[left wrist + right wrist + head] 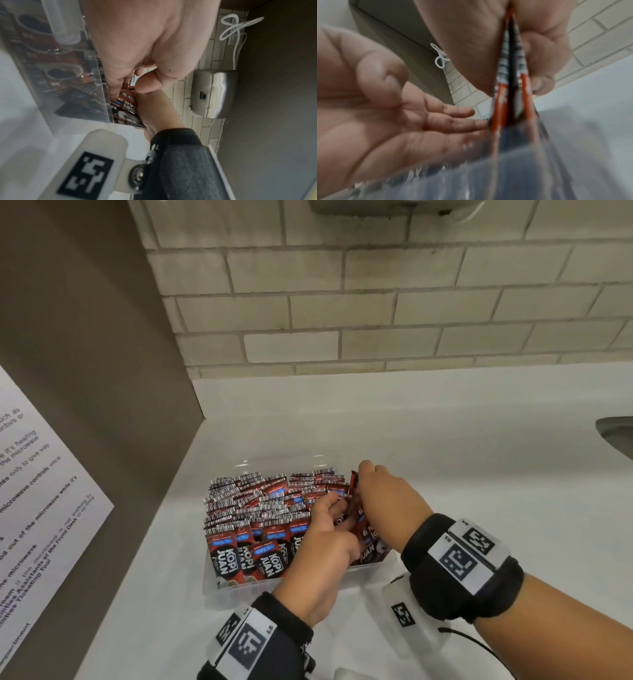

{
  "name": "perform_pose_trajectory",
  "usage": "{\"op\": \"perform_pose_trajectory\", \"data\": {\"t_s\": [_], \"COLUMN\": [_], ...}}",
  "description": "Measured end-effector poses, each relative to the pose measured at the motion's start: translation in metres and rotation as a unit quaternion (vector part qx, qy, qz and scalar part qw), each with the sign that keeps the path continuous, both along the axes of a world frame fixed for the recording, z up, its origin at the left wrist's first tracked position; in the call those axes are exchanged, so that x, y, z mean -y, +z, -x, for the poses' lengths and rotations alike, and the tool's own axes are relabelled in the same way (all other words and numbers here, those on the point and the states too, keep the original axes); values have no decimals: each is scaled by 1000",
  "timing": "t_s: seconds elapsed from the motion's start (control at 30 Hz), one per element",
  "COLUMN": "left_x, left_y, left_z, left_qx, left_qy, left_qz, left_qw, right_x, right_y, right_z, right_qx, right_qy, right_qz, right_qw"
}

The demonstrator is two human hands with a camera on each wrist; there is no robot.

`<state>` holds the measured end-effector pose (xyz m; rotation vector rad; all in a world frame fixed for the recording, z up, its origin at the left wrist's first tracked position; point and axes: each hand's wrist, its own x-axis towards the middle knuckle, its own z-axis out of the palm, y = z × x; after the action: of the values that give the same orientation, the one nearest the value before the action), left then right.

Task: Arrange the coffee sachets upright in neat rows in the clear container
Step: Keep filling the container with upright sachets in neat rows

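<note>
On the white counter (445,460) stands the clear container (219,583), full of upright Kopi Juan sachets (246,501) in rows. Your right hand (383,501) pinches a few sachets (510,75) at its right end. Your left hand (318,556), fingers relaxed, presses the rows aside.

1. The coffee sachets (236,556) standing in the clear container (219,585) are showing "KOPI JUAN" in white letters and "100%" on a blue band.
2. The white paper notice (37,474) is showing partial lines, including "microwave controls", "Front Desk" and "Ticketing Tool".
</note>
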<state>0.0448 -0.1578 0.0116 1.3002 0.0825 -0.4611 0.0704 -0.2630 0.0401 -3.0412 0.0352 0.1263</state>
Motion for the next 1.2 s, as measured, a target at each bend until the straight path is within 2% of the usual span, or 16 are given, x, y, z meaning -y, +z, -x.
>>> {"op": "perform_pose_trajectory", "data": {"t_s": [0.17, 0.4, 0.57, 0.7, 0.8, 0.9, 1.0, 1.13, 1.2], "left_x": [-5, -9, -19, -39, -54, -59, -62, -66, -66], "left_y": [3, 9, 19, 34, 44, 50, 48, 34, 32], "left_z": [2, 2, 6, 6, -1, -2, 7, 15, 18], "left_qx": [20, 47, 96, 199, 268, 210, 93, 56, 54], "left_qy": [7, 23, 34, 38, -37, -157, -245, -269, -235], "left_qz": [-8, 19, 45, 43, 7, 48, 180, 183, 174], "left_qw": [1000, 998, 994, 978, 963, 964, 948, 944, 955], "right_x": [7, 24, 45, 58, 46, 21, -2, -20, -24], "right_y": [16, 44, 80, 117, 131, 125, 113, 101, 97], "right_z": [1, 1, 4, 17, 25, 25, 18, 13, 12], "right_qx": [9, 71, 106, 108, 54, -18, -34, -20, 5], "right_qy": [32, 70, 83, 172, 289, 380, 425, 449, 461], "right_qz": [27, 29, 16, -28, -111, -161, -172, -142, -96], "right_qw": [999, 995, 991, 979, 949, 911, 888, 882, 882]}}
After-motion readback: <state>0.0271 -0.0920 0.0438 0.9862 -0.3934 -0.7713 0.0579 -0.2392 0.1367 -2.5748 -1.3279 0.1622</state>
